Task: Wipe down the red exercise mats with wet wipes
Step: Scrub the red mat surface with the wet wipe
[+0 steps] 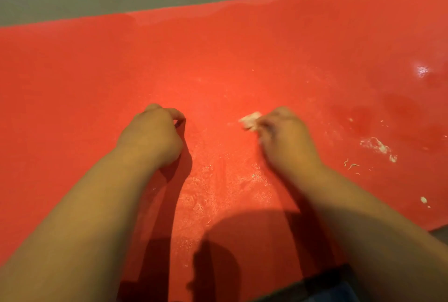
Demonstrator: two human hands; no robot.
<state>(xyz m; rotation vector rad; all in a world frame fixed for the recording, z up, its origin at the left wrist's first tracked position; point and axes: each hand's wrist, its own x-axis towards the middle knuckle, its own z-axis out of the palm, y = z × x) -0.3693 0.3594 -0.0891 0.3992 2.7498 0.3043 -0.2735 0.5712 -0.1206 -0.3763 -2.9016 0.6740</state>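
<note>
A crumpled wet wipe (pixel 251 120) is being pinched by the right hand (pixel 283 133) mid red mat (pixel 218 59). The left hand (pixel 155 132) is being rested curled, seemingly empty. Firm overlapping strokes toward the white shreds (pixel 378 146) at right are probably being called for.

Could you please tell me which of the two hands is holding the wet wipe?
The right hand: a crumpled white wipe sticks out from its fingers, while the left hand rests curled on the red mat, showing nothing.

R hand (pixel 283 132) + wipe (pixel 251 121) motion-blurred
</note>
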